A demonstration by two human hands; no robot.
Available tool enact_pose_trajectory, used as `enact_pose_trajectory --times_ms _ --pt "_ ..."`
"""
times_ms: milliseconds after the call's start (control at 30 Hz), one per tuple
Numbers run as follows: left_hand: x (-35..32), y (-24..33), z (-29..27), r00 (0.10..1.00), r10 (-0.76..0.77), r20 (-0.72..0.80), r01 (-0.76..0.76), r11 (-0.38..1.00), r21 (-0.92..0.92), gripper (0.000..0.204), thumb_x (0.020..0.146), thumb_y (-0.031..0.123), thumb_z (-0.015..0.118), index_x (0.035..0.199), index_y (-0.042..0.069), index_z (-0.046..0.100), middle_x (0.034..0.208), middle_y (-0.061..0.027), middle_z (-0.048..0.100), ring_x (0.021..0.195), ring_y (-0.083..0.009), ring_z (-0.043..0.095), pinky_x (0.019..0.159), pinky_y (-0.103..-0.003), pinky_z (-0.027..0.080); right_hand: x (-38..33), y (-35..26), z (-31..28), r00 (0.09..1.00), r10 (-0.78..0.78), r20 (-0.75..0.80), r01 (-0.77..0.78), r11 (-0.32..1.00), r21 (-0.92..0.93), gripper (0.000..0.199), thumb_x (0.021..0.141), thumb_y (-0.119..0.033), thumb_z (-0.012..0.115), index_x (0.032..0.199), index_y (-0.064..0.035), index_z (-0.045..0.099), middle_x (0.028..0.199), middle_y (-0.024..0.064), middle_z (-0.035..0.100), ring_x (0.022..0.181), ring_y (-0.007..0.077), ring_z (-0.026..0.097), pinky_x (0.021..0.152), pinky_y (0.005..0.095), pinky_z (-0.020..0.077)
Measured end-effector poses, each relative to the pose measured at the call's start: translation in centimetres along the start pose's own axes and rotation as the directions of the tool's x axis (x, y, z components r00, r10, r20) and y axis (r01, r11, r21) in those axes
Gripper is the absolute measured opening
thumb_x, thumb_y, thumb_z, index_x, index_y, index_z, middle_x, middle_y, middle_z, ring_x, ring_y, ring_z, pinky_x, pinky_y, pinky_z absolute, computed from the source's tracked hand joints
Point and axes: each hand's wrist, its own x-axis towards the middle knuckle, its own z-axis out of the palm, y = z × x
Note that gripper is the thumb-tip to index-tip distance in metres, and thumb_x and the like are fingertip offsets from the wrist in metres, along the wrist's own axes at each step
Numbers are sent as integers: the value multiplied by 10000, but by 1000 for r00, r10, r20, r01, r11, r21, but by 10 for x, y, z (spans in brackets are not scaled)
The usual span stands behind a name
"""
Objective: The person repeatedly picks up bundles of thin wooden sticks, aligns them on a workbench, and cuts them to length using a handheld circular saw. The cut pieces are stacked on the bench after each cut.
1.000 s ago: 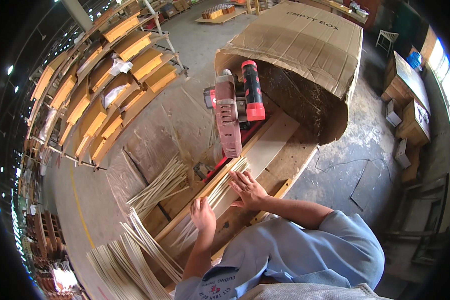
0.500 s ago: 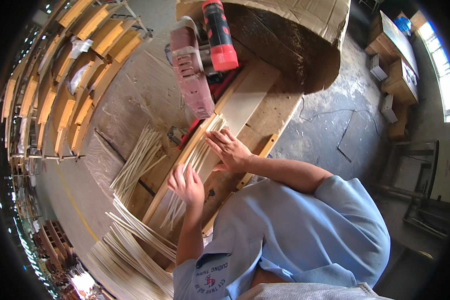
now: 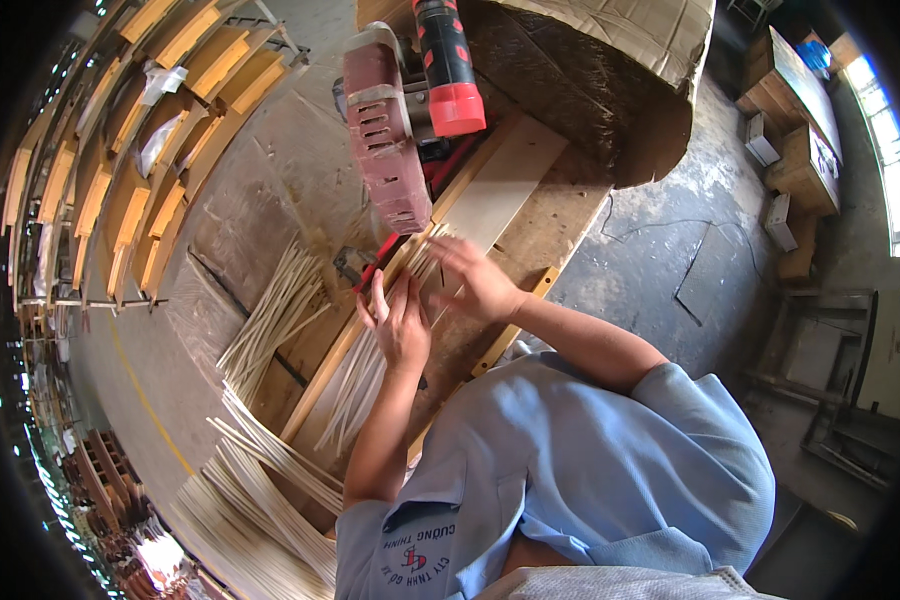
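A bundle of thin pale wooden sticks (image 3: 354, 398) lies along the wooden fence (image 3: 322, 385) on the saw's bench. My left hand (image 3: 402, 328) is closed over the sticks near their middle, fingers against the fence. My right hand (image 3: 478, 284) hovers just right of the far stick ends, fingers apart, with nothing in it. Beyond the hands stands a power saw that looks like a mitre saw, with a dusty pinkish slotted guard (image 3: 380, 130) and a black-and-red handle (image 3: 448, 70). Its blade cannot be made out.
More loose sticks (image 3: 275, 320) lie left of the fence, and a large pile of them (image 3: 260, 520) is at the lower left. A cardboard box (image 3: 620, 110) stands behind the saw. Racks of curved wooden parts (image 3: 120, 170) fill the far left. A cable (image 3: 705, 225) lies on the floor at right.
My left hand has slid along the sticks toward the saw. My right hand has come off the sticks and shifted slightly right. The saw stays in the same raised pose.
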Motion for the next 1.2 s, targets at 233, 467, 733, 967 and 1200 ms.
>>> enact_pose_trajectory --times_ms 233,467,733,967,1200 --pt "1 0 -3 1000 12 -14 -13 999 -34 331 969 139 640 1295 112 698 1481 31 608 1509 -348 389 1195 -693 228 30 44 1 952 113 -285 -177 961 -211 132 861 -108 717 983 -114 768 977 62 679 999 327 590 923 441 477" --pt "0 0 -4 1000 -8 -11 7 997 -76 337 932 112 669 1265 107 723 1465 32 625 1503 -361 387 1201 -680 226 33 55 5 954 98 -283 -143 979 -143 109 854 -108 712 944 -123 769 945 64 694 970 325 619 877 449 478" --pt "0 -1 -2 1000 11 -19 -12 998 -65 310 952 120 651 1254 94 716 1467 15 617 1509 -355 378 1186 -684 248 42 64 -4 989 24 -144 -39 994 -103 112 869 -125 713 951 -153 785 1006 16 717 988 288 641 854 446 489" --pt "-1 -2 0 999 17 -27 -18 999 -51 314 954 115 657 1262 88 707 1473 8 609 1512 -355 371 1181 -688 255 43 61 -7 996 8 -93 -21 990 -143 104 859 -113 729 940 -147 785 1038 7 718 1014 276 640 865 424 489" --pt "0 -1 -1 999 -10 -30 8 998 -68 299 950 116 662 1239 108 742 1440 30 647 1498 -354 399 1194 -672 252 44 72 -11 998 48 -46 -48 999 1 95 884 -125 698 935 -148 775 1027 32 721 995 305 648 879 438 506"
